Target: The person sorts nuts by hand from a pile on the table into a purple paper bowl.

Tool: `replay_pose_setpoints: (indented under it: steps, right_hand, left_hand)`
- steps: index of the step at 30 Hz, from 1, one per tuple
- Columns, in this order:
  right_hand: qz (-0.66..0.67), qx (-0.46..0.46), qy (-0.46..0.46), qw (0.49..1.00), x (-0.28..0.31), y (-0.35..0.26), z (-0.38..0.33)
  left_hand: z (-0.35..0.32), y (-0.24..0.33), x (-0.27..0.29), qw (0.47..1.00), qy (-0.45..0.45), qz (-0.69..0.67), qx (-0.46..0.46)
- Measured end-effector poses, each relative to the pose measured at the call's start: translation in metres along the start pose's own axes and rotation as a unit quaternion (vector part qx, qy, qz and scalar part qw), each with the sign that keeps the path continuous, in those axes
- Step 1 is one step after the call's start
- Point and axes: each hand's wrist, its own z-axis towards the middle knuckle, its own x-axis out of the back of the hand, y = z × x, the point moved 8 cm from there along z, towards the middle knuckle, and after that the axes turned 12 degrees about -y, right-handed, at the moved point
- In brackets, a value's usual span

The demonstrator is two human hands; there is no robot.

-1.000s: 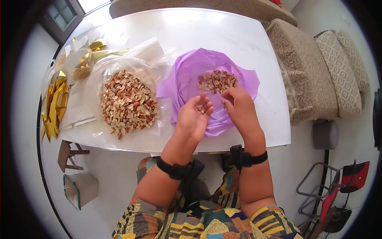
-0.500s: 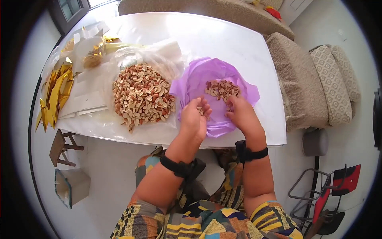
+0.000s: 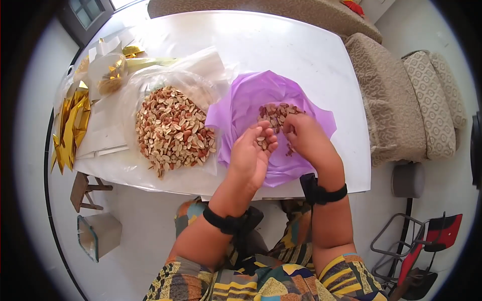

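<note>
A purple bag (image 3: pixel 241 100), its rim folded open, lies on the white table with a small heap of shelled, brown-skinned nuts (image 3: pixel 275 113) inside. Over the bag's near part, my left hand (image 3: pixel 251 153) is palm up with its fingers curled around a few nuts. My right hand (image 3: pixel 310 139) is at the right edge of the heap, thumb and fingers pinched together; whatever they hold is hidden. Left of the bag, a large pile of pale and reddish split nuts (image 3: pixel 173 131) spreads over a clear plastic bag (image 3: pixel 131 95).
Gold foil packaging (image 3: pixel 73 123), a clear round tub (image 3: pixel 108 72) and white sheets (image 3: pixel 103 125) crowd the table's left end. A wooden stool (image 3: pixel 83 190) and a bin (image 3: pixel 103 233) stand below it. To the right are a covered sofa (image 3: pixel 376 100) and a red-black chair (image 3: pixel 424 246).
The view has shifted slightly. My left hand remains cupped with nuts in it, a little nearer my right hand. My right hand stays pinched beside the heap.
</note>
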Motion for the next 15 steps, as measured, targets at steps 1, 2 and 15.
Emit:
replay_pose_setpoints:
  steps: [1,2,15]
  right_hand:
    - [0.003,0.000,0.000,1.000,0.004,0.002,0.000]
    - [0.027,-0.010,0.006,1.000,0.014,-0.008,0.001]
    - [0.149,-0.004,0.128,0.980,0.032,-0.006,-0.005]
  left_hand:
    - [0.002,-0.001,0.001,1.000,0.006,0.006,0.002]
    - [0.002,0.001,0.003,1.000,0.015,0.012,0.002]
    - [0.022,-0.006,0.002,0.999,-0.018,-0.031,0.034]
